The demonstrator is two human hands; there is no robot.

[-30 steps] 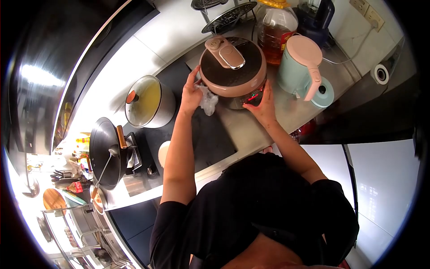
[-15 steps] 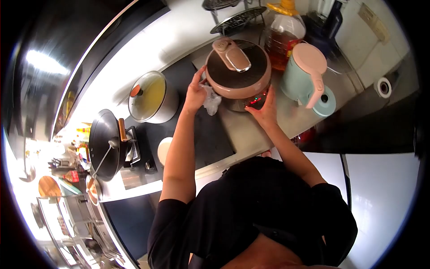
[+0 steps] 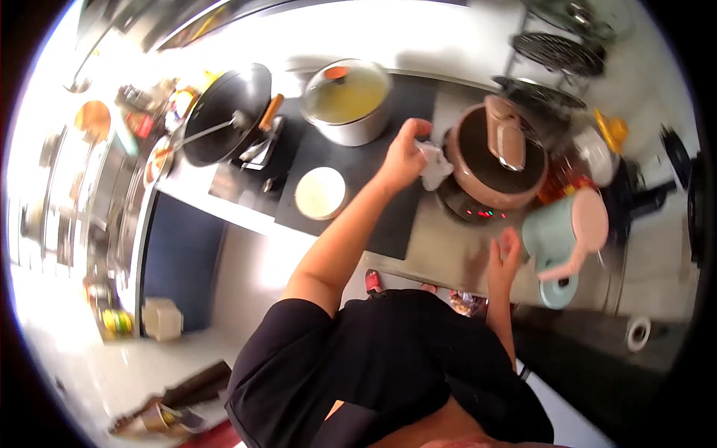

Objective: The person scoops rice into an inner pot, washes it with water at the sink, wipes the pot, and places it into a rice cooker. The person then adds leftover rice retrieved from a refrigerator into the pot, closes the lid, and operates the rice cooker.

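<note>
A pinkish-brown electric cooker (image 3: pixel 499 190) stands on the counter with its dark, handled lid (image 3: pixel 505 142) on and red and green lights on its front panel. My left hand (image 3: pixel 403 158) is curled round a crumpled whitish wad (image 3: pixel 433 166), thin plastic or tissue, I cannot tell which. That hand is to the left of the cooker, the wad close by its side. Below the panel, my right hand (image 3: pixel 504 257) hovers with its fingers apart, holding nothing and touching nothing. A pale green jug with a pink lid (image 3: pixel 553 228) stands just right of it.
Left of the cooker are a lidded pot (image 3: pixel 347 104), a white bowl (image 3: pixel 320 193) and a black wok (image 3: pixel 216 127) with a ladle in it. An oil bottle with a yellow cap (image 3: pixel 609 134) and a black rack (image 3: pixel 553 56) stand behind on the right.
Both hands have come off the cooker. My left hand drew away to the left with the whitish wad, my right hand down from the panel. The view has swung toward the left.
</note>
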